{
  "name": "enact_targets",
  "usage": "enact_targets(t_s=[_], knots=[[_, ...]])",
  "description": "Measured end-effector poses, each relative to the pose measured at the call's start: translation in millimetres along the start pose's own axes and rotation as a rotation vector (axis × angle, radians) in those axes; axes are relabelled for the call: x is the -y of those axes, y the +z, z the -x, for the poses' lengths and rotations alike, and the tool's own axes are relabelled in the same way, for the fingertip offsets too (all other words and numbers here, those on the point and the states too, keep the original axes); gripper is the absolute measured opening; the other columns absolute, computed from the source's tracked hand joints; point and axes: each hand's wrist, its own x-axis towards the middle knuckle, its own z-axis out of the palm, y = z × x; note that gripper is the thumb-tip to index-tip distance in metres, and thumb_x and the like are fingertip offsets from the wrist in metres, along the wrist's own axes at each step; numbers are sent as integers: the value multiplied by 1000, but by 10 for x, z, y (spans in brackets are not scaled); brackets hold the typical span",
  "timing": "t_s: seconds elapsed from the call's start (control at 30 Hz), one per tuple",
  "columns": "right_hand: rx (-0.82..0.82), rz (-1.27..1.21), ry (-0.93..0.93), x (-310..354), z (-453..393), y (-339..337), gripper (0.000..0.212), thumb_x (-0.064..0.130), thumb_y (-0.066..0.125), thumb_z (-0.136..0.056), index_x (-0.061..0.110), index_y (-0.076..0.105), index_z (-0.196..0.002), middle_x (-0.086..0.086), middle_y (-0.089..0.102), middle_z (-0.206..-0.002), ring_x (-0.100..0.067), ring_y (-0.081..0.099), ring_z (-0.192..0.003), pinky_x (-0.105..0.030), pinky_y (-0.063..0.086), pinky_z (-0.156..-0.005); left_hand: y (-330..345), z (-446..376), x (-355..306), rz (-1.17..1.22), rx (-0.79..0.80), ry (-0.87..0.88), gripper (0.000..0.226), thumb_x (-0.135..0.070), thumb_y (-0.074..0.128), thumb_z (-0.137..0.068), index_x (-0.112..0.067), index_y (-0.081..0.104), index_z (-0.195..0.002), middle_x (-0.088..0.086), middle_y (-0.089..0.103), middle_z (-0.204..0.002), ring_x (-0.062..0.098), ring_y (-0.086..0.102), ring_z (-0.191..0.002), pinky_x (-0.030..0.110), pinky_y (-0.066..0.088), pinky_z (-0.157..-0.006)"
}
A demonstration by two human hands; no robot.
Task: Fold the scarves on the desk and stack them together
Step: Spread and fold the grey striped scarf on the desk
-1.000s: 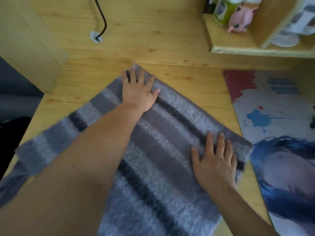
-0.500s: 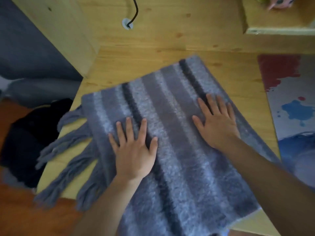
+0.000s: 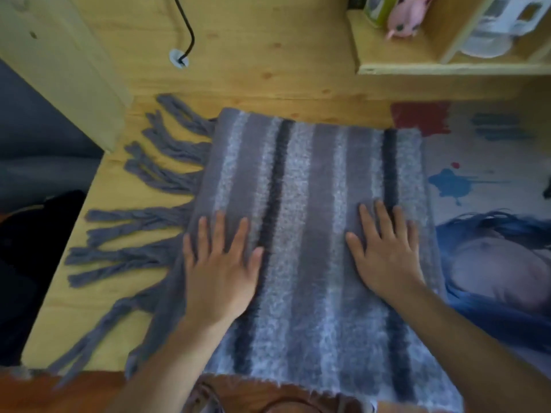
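Observation:
A grey striped scarf [image 3: 307,180] lies folded flat on the wooden desk [image 3: 98,293], its stripes running away from me. Its tassels [image 3: 143,210] fan out over the desk to the left. My left hand [image 3: 219,266] rests flat on the scarf's left side with fingers spread. My right hand [image 3: 384,251] presses flat on the right side, fingers straight. The scarf's near edge hangs a little over the desk's front edge.
A printed desk mat [image 3: 483,171] with blue and red splashes lies under the scarf's right edge. A shelf [image 3: 417,67] at the back right holds a pink toy [image 3: 405,16] and a white item. A black cable [image 3: 187,34] enters a grommet at the back.
The scarf now lies square to me with the tassels spread out on the left. Both hands stay flat on it, farther apart than before.

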Motion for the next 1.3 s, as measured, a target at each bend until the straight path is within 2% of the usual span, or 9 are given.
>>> enact_targets(t_s=[0.27, 0.33, 0.43, 0.53, 0.63, 0.77, 1.0, 1.13, 1.3], knots=[[34, -6, -58, 115, -49, -116, 67, 58, 16, -103, 26, 18, -161, -6, 8, -170, -31, -3, -155, -55, 1, -125, 88, 257, 152, 2, -6, -116, 68, -60, 16, -103, -29, 19, -163, 11, 13, -170, 35, 6, -157, 60, 9, -124], [-41, -31, -181, 245, 261, -124, 64, 54, 20, -104, 24, 20, -161, -7, 9, -169, -31, -3, -156, -54, 3, -125, 66, 414, 32, 6, -30, -77, 66, -56, 24, -103, -28, 20, -163, 14, 15, -170, 38, 6, -157, 62, 6, -124], [87, 103, -367, 264, 654, 121, 68, 61, 5, -103, 28, 6, -162, -3, -3, -170, -28, -4, -156, -50, 7, -126, 106, 599, -60, 78, 11, 33, 66, -59, 22, -103, -29, 24, -162, 11, 19, -169, 35, 10, -157, 60, 10, -125], [127, 128, -334, 171, 543, 204, 71, 64, 5, -101, 28, 7, -163, -3, 1, -170, -26, -1, -157, -48, 10, -126, 47, 688, 183, 181, 6, 107, 61, -54, 25, -107, -27, 28, -161, 8, 22, -168, 28, 10, -158, 52, 15, -126], [155, 104, -324, 168, 395, 117, 68, 60, 15, -99, 31, 20, -160, 1, 5, -170, -23, 0, -156, -47, 7, -126, -63, 944, 722, 261, -142, 102, 45, -28, 41, -106, -10, 52, -146, 14, 44, -153, 35, 35, -147, 54, 35, -117], [58, -116, 29, 533, 183, -92, 50, 35, 44, -96, 14, 52, -141, -6, 34, -161, -28, 19, -151, -58, 8, -123, -92, 1388, 1446, 297, -160, -80, 40, -27, 42, -92, -5, 61, -120, 10, 53, -121, 39, 52, -116, 52, 45, -96], [94, -31, -42, 1058, 267, 198, 68, 60, 10, -102, 29, 1, -162, 0, -7, -170, -31, -9, -155, -56, -2, -124, 59, 1544, 964, 74, 121, 103, 101, -78, 59, -78, -13, 40, -153, 10, 42, -152, 36, 38, -143, 56, 27, -119], [119, -18, 25, 1046, 21, 158, 68, 60, 9, -102, 31, -4, -162, 3, -13, -169, -29, -11, -155, -55, -3, -124, 117, 1456, 740, 81, 35, 79, 86, -75, 77, -66, -17, 55, -125, 10, 53, -133, 35, 51, -124, 51, 43, -103], [82, 6, -81, 787, 16, 127, 69, 62, 10, -100, 32, 0, -162, 4, -7, -170, -27, -7, -155, -51, -1, -125, 104, 1408, 1134, 88, 25, 183, 84, -63, 80, -73, -20, 51, -140, 0, 54, -114, 27, 51, -111, 44, 45, -92]])
